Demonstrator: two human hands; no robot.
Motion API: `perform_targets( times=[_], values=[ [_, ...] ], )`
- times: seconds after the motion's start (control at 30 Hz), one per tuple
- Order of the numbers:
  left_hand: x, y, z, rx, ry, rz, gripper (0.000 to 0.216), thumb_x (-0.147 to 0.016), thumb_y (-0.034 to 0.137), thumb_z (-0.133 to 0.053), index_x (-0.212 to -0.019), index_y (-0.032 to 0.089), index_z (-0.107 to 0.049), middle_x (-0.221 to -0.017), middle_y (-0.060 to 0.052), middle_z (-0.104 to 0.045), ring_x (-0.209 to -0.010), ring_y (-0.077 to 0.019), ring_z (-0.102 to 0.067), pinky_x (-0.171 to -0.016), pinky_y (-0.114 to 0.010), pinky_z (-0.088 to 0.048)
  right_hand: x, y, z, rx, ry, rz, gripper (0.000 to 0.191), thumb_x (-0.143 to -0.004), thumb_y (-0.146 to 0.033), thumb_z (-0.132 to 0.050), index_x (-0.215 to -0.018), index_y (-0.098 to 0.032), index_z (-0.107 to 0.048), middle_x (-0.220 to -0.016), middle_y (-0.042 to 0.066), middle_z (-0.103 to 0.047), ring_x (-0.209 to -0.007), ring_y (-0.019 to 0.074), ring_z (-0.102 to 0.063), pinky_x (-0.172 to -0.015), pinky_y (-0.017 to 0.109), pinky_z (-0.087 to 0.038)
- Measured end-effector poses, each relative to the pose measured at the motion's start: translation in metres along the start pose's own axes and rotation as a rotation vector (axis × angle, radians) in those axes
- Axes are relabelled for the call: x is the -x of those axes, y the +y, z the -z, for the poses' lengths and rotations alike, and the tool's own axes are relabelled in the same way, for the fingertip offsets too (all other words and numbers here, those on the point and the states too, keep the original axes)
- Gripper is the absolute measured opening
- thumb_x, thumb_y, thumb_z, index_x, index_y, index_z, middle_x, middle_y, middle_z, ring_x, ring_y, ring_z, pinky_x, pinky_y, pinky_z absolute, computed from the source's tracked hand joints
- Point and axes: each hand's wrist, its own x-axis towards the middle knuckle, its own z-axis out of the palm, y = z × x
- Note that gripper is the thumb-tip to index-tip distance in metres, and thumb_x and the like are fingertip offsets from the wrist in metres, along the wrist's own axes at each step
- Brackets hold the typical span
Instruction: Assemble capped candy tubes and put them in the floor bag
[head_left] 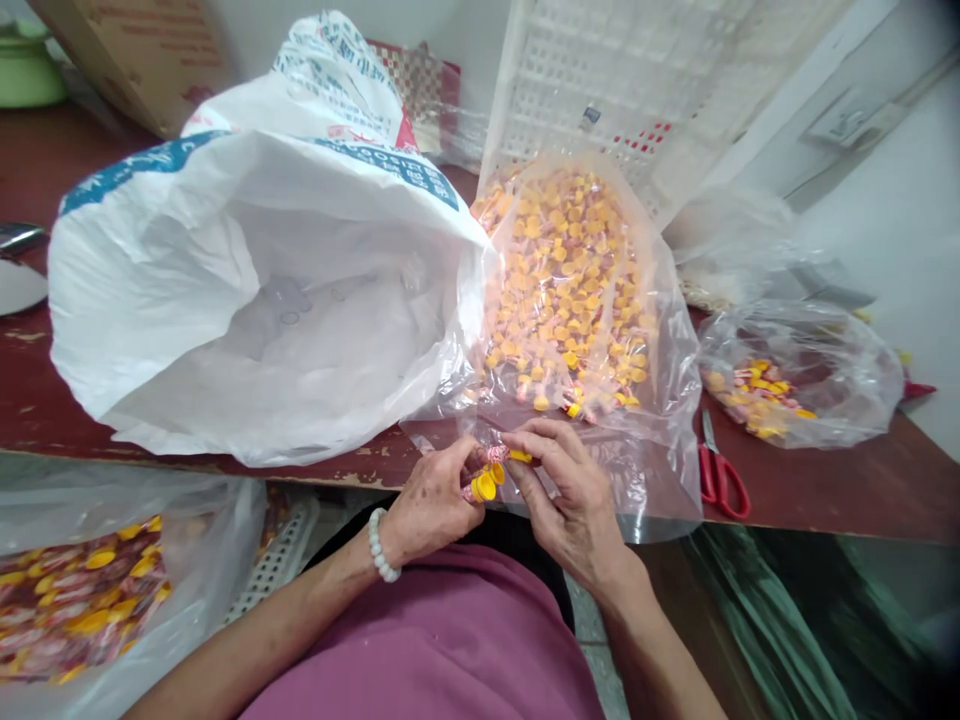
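My left hand point(439, 500), with a pale bead bracelet on its wrist, is closed around several small yellow-capped pieces point(484, 486) with red-and-white patterned bodies. My right hand point(566, 490) pinches the yellow end of another such piece point(517, 455), whose patterned end meets the left fingers. Both hands are at the table's front edge, over the mouth side of a clear plastic bag point(660, 490). Many similar yellow-capped pieces point(570, 270) fill that bag just beyond my hands. Exactly what kind of pieces they are, I cannot tell.
A large white sack point(150, 310) gapes on the left of the table. Red-handled scissors point(721, 480) and a smaller clear bag point(855, 390) of pieces lie at right. Behind stands a white plastic basket point(697, 70). Lower left, another bag point(202, 560) holds more pieces.
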Motion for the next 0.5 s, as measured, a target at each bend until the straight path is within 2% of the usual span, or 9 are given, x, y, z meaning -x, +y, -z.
perform_targets(
  times=[0.17,0.3,0.4,0.5],
  values=[
    [0.0009,0.0006,-0.0005,0.009,-0.001,-0.023,0.019,-0.063,0.006,-0.049,-0.076,0.019,-0.047,-0.064,0.003,-0.049,-0.058,-0.0117,-0.039,-0.056,-0.025,-0.025,0.0003,0.0044,-0.003,-0.03,0.01,0.034,0.031,-0.087,-0.012,-0.05,-0.114,-0.024,-0.055,-0.107,0.006,-0.058,-0.101,0.0169,-0.058,-0.083,0.031,-0.052],
    [0.0003,0.001,0.0,0.148,-0.051,-0.004,0.018,-0.063,0.008,-0.052,-0.074,0.019,-0.044,-0.066,0.004,-0.045,-0.059,-0.0101,-0.036,-0.055,-0.024,-0.026,0.0031,0.0014,-0.0014,-0.027,-0.117,0.002,0.043,-0.088,-0.016,-0.047,-0.13,-0.025,-0.042,-0.118,0.008,-0.059,-0.11,0.0193,-0.055,-0.093,0.038,-0.048],
    [-0.0008,0.0,0.0017,0.364,-0.098,0.088,0.024,-0.06,0.008,-0.055,-0.081,0.017,-0.049,-0.071,0.004,-0.047,-0.063,-0.0099,-0.04,-0.056,-0.022,-0.031,0.0039,-0.0028,0.0045,-0.005,-0.164,-0.019,0.046,-0.085,-0.019,-0.048,-0.13,-0.024,-0.04,-0.137,0.01,-0.045,-0.128,0.024,-0.043,-0.103,0.046,-0.04],
    [-0.0006,0.0009,0.0045,0.554,-0.142,0.204,0.031,-0.058,0.008,-0.057,-0.087,0.015,-0.052,-0.074,0.003,-0.05,-0.064,-0.0098,-0.042,-0.056,-0.021,-0.035,0.0052,-0.0046,0.0027,0.097,-0.243,0.007,0.06,-0.075,-0.027,-0.06,-0.13,-0.023,-0.038,-0.147,0.012,-0.032,-0.134,0.0299,-0.033,-0.104,0.051,-0.035]
  ],
)
